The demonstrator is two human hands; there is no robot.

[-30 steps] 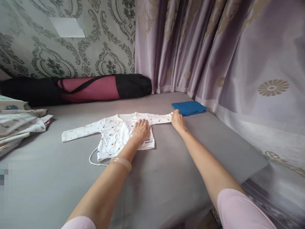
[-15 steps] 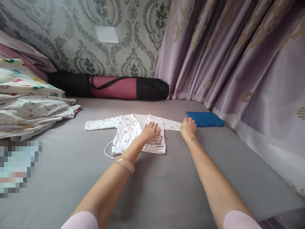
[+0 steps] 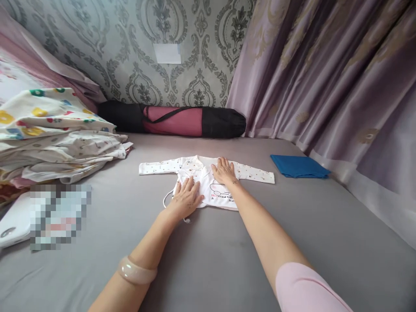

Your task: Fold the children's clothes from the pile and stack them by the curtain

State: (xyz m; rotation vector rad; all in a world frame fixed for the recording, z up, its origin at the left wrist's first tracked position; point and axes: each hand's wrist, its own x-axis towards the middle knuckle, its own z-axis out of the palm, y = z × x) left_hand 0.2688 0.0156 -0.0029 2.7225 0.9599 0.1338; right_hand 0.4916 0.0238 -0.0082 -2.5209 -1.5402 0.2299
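Observation:
A small white baby shirt point(image 3: 204, 173) with tiny printed figures lies flat, both long sleeves stretched out sideways. My left hand point(image 3: 186, 199) rests flat on its lower left front, fingers spread. Higher up, on the right side of the chest, my right hand point(image 3: 225, 172) also lies flat with its fingers stretched out. Part of a cartoon print and lettering shows below the right hand. A white tie cord point(image 3: 167, 198) loops out at the shirt's left edge and is partly hidden by my left hand.
The grey sheet point(image 3: 208, 260) covers the bed surface. A folded blue cloth point(image 3: 299, 166) lies right of the shirt. Piled patterned fabrics point(image 3: 65, 138) stand at left, near a white object point(image 3: 19, 221) and a blurred patch. A black-and-maroon mat bag point(image 3: 175, 121) lies along the wall.
My right hand has let go of the right sleeve's cuff and moved left onto the chest. My left hand has slid left and down the shirt front. The view has turned left.

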